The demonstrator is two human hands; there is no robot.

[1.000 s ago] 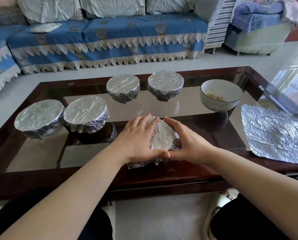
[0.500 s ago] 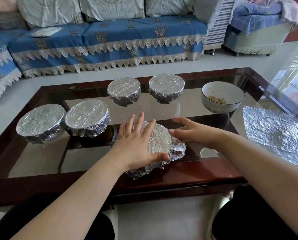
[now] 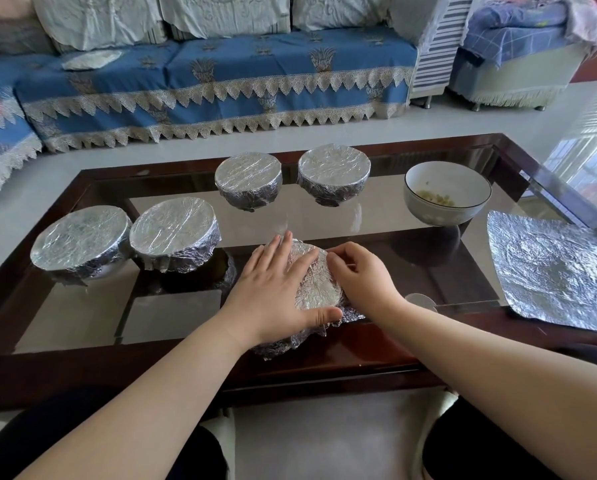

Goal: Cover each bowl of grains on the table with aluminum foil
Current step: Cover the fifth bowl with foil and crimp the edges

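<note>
Six bowls on the glass-topped table point(image 3: 428, 344): five under foil, one bare. Four finished ones well apart from the hands: two at the left, a far-left covered bowl point(image 3: 78, 242) just beside a second covered bowl point(image 3: 175, 233), and two farther back, a rear-left covered bowl point(image 3: 249, 180) and a rear-right covered bowl point(image 3: 334, 173). One open bowl point(image 3: 447, 192) at the right rear, with a little pale grain at the bottom. One loose foil sheet point(image 3: 556, 268) flat at the table's right edge, near the open bowl. Fifth wrapped bowl, the near foil-covered bowl point(image 3: 316, 282), by the front edge, directly beneath both hands. Left hand point(image 3: 276, 292) spread flat on the top, fingers straight, thumb pressing the near rim. Right hand point(image 3: 362, 275) at the right rim, fingers curled, tips pinching the foil edge.
</note>
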